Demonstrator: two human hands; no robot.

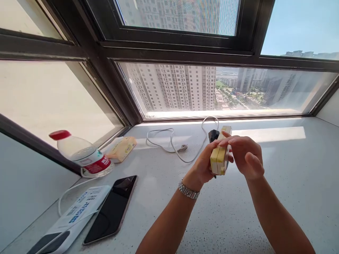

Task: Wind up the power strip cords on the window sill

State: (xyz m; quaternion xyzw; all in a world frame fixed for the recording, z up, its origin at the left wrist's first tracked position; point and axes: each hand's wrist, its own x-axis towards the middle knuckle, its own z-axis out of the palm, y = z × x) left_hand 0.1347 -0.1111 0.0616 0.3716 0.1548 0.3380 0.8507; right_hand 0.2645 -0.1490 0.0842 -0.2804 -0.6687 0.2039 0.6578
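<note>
the small yellow box (219,159) is held up above the counter (278,197), in front of the window. the left hand (205,165) grips it from behind with fingers closed on it, and the right hand (245,155) lays its fingers over the top. behind the box lies a white cable (173,144); far left of the box stand a bottle (82,155) and a dark phone (112,210).

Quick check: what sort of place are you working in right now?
Probably a high-rise flat, at a stone window ledge. The window looks out on tower blocks, and a phone, a water bottle and a cable lie about.
</note>
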